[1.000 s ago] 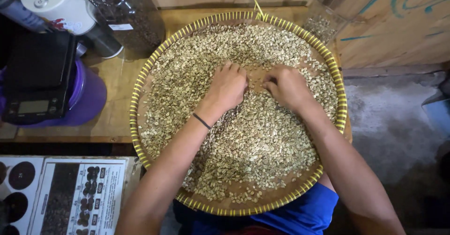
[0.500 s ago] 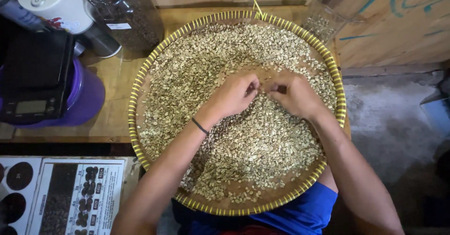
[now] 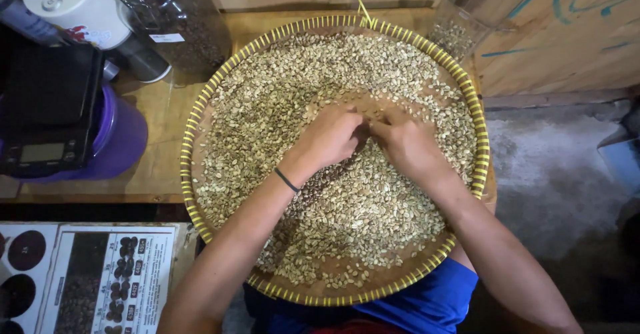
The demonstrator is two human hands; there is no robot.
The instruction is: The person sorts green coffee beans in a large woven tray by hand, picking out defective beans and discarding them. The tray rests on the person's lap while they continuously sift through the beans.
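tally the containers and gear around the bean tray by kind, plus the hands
woven tray of pale beans: 1
hands: 2, left hand, right hand
glass jars: 2, dark jar, clear jar
white bottle: 1
purple tub: 1
black scale: 1
total: 8

The round woven tray (image 3: 200, 107) is brown with a yellow-striped rim, and the beans (image 3: 280, 101) spread over it are pale greenish tan. A thin black band (image 3: 287, 180) circles the left wrist. The shirt (image 3: 433, 304) is bright blue. Beside the tray stands a purple tub (image 3: 120, 141) under a black scale (image 3: 47, 107), with a white bottle (image 3: 73, 4) behind.
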